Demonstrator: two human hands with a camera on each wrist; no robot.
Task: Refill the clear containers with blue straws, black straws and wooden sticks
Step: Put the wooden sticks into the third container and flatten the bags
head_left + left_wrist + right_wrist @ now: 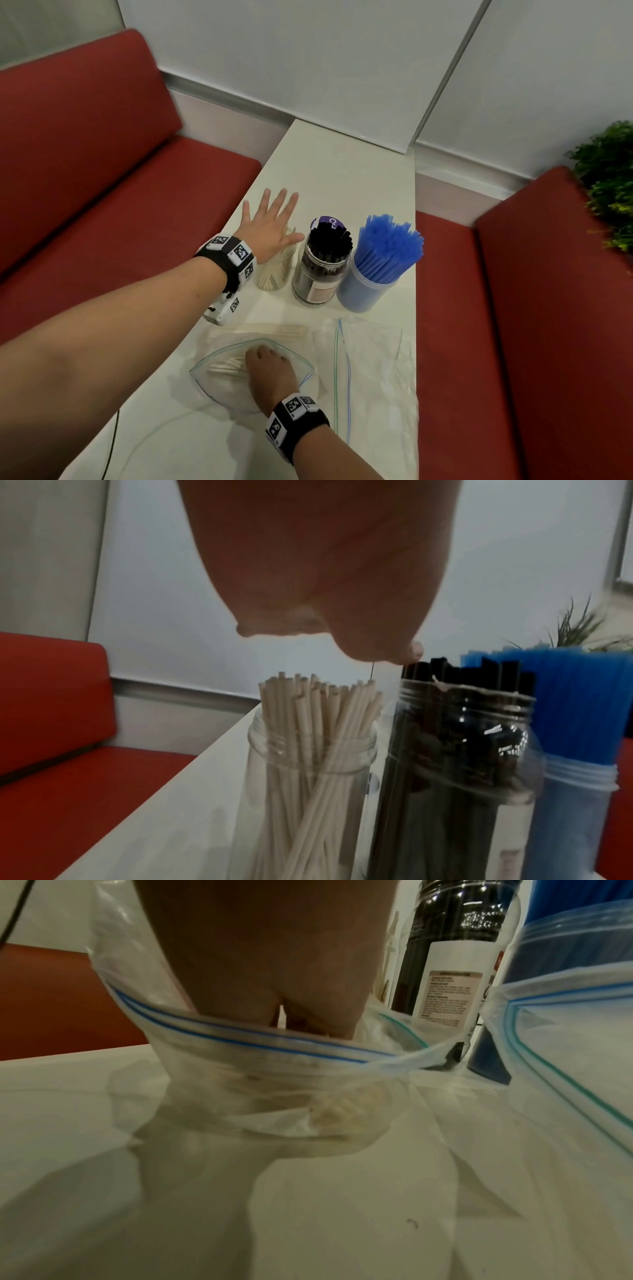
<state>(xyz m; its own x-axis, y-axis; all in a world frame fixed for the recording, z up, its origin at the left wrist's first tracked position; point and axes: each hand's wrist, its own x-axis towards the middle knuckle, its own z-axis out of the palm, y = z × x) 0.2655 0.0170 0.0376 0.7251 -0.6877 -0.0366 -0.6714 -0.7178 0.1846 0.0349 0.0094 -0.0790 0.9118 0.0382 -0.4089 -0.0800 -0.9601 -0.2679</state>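
Three clear containers stand in a row on the white table (342, 171). The left jar of wooden sticks (275, 270) (308, 764) is partly filled. The middle jar (322, 267) (455, 750) holds black straws, and the right container (373, 270) (582, 723) holds blue straws. My left hand (270, 219) (325, 561) is spread flat just above the tops of the sticks and holds nothing. My right hand (267, 366) (260, 961) reaches into an open zip bag (222, 387) (274, 1047). Its fingers curl down onto loose wooden sticks (226, 369) (342, 1107) inside the bag.
More wooden sticks (270, 330) lie under plastic behind the bag. Flat empty zip bags (370, 370) (565, 1042) cover the table's right side. Red benches (85, 171) flank the narrow table. A plant (609, 185) stands at the right, and a thin cable (113, 445) hangs off the near left edge.
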